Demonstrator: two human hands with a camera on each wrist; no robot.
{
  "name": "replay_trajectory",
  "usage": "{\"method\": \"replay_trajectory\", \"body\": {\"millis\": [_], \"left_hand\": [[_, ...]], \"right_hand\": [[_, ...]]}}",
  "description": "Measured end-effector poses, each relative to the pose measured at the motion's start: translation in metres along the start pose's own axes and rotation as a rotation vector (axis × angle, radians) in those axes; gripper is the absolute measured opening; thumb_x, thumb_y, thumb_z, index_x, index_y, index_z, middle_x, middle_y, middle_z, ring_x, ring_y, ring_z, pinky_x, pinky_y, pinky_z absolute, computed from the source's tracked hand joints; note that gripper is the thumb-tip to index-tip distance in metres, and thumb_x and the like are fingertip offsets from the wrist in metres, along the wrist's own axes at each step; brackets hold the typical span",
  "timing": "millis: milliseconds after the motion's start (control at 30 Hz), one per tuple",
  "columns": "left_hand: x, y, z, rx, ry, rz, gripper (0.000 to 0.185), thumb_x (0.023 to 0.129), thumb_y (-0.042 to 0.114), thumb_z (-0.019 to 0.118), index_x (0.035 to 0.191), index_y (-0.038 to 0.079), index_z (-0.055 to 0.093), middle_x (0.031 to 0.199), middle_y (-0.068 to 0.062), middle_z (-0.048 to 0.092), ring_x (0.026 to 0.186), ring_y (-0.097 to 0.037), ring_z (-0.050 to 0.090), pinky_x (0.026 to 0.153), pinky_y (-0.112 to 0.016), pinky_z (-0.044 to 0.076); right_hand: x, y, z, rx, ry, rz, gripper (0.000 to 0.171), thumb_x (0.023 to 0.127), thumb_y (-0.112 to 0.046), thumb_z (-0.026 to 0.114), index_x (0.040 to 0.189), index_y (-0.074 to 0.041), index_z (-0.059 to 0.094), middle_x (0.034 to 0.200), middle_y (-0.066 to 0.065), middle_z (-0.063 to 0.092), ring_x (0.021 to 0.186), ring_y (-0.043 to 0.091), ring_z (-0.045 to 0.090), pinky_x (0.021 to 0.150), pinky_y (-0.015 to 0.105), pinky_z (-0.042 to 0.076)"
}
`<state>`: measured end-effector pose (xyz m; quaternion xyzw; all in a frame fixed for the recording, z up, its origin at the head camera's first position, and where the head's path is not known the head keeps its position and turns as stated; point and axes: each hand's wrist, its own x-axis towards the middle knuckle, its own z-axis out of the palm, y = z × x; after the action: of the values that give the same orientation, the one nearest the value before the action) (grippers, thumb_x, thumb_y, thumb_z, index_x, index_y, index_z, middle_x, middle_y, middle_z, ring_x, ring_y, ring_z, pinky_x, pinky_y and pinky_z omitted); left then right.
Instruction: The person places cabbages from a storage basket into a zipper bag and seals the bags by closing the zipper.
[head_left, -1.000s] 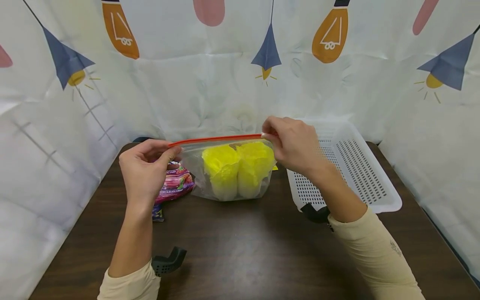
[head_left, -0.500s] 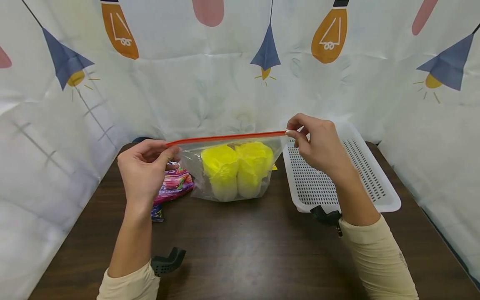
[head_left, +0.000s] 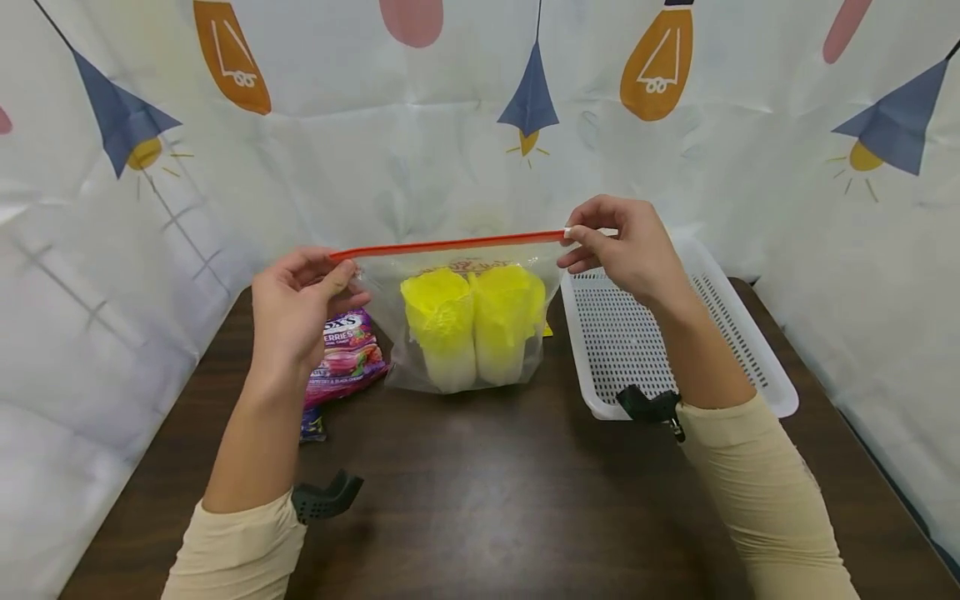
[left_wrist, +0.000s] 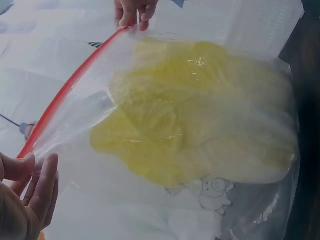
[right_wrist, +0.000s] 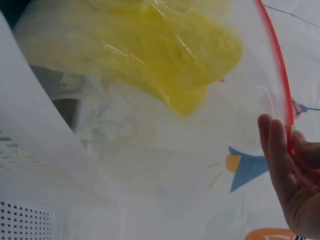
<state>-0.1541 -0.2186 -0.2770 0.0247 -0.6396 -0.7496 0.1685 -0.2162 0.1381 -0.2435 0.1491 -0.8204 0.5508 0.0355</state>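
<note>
A clear zip bag (head_left: 378,333) with a red zip strip (head_left: 450,245) is stretched upright between both hands. Inside it stand two cabbage-like bundles (head_left: 438,325), yellow at the top and white below. My left hand (head_left: 292,308) pinches the left end of the strip between thumb and fingers. At the other end, my right hand (head_left: 626,250) pinches the strip's corner by a small white slider. The right wrist view shows this right hand (right_wrist: 295,175) with its fingers along the bag's edge.
A white perforated basket (head_left: 615,342) stands at the right, behind the right forearm. Purple candy bags (head_left: 348,358) lie behind the left hand on the dark wooden table (head_left: 465,492). A patterned cloth (head_left: 420,167) hangs behind.
My right hand moved right along the red strip to its end. Both hands then raised the bag's top edge, so the bag stands taller. Lettering now shows on it.
</note>
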Motion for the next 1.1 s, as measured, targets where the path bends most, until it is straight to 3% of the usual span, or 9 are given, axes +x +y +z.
{"method": "replay_trajectory", "body": {"millis": [100,200,367,467,567,733,933,1100], "left_hand": [[0.011,0.002,0.002,-0.010,-0.039,-0.056,0.020,0.093,0.010,0.076,0.109,0.000,0.069,0.100,-0.009,0.067,0.083,-0.019,0.072,0.075,-0.033,0.063],[0.024,0.004,0.005,-0.040,-0.049,-0.045,0.014,0.095,0.005,0.073,0.107,0.001,0.067,0.100,-0.009,0.065,0.088,-0.020,0.074,0.081,-0.034,0.062],[0.046,0.002,0.009,-0.108,-0.041,0.066,0.012,0.092,0.000,0.074,0.102,-0.002,0.068,0.097,-0.010,0.065,0.092,-0.023,0.074,0.086,-0.033,0.060],[0.054,-0.007,0.006,-0.075,-0.054,0.139,0.010,0.091,-0.003,0.074,0.099,-0.003,0.070,0.098,-0.010,0.066,0.096,-0.023,0.072,0.089,-0.028,0.060],[0.050,-0.020,-0.008,0.083,-0.112,0.161,0.005,0.092,-0.005,0.072,0.096,-0.003,0.070,0.101,-0.005,0.072,0.101,-0.020,0.069,0.088,-0.020,0.059],[0.022,-0.032,-0.039,0.410,-0.258,0.170,0.002,0.095,-0.002,0.071,0.096,-0.003,0.072,0.105,0.003,0.077,0.100,-0.016,0.070,0.081,-0.017,0.058],[-0.011,-0.037,-0.063,0.665,-0.467,0.179,0.008,0.091,-0.003,0.075,0.090,0.005,0.074,0.109,-0.008,0.077,0.094,-0.008,0.073,0.081,-0.017,0.059],[-0.026,-0.044,-0.069,0.905,-0.612,0.216,0.012,0.087,0.005,0.082,0.088,0.015,0.075,0.106,0.004,0.078,0.101,-0.010,0.072,0.086,-0.019,0.059]], "right_hand": [[0.011,-0.006,-0.003,-0.036,-0.039,0.051,0.016,0.102,-0.011,0.065,0.111,0.003,0.067,0.108,0.022,0.068,0.081,0.022,0.080,0.076,0.031,0.063],[0.025,-0.010,-0.005,-0.047,-0.075,0.062,0.016,0.102,-0.008,0.065,0.110,0.005,0.066,0.107,0.022,0.067,0.084,0.022,0.079,0.078,0.030,0.063],[0.046,-0.011,-0.003,-0.063,-0.091,0.030,0.013,0.102,-0.006,0.064,0.108,0.006,0.065,0.105,0.016,0.065,0.091,0.015,0.078,0.090,0.031,0.061],[0.052,-0.004,0.003,-0.162,-0.125,-0.005,0.009,0.102,-0.005,0.063,0.106,0.003,0.065,0.108,0.014,0.065,0.098,0.018,0.077,0.095,0.031,0.059],[0.049,0.006,0.010,-0.319,-0.222,-0.029,0.005,0.102,-0.006,0.065,0.103,-0.002,0.067,0.109,0.015,0.069,0.100,0.023,0.076,0.092,0.031,0.060],[0.028,0.014,0.016,-0.524,-0.388,-0.059,0.003,0.100,-0.008,0.068,0.099,-0.006,0.070,0.104,0.012,0.074,0.090,0.026,0.071,0.079,0.034,0.052],[0.006,0.021,0.022,-0.627,-0.520,-0.121,0.006,0.099,-0.006,0.068,0.094,-0.009,0.070,0.089,0.005,0.071,0.083,0.022,0.060,0.074,0.036,0.048],[-0.007,0.029,0.027,-0.695,-0.618,-0.134,0.009,0.095,-0.004,0.071,0.089,-0.010,0.069,0.079,0.000,0.066,0.072,0.018,0.055,0.070,0.033,0.047]]}}
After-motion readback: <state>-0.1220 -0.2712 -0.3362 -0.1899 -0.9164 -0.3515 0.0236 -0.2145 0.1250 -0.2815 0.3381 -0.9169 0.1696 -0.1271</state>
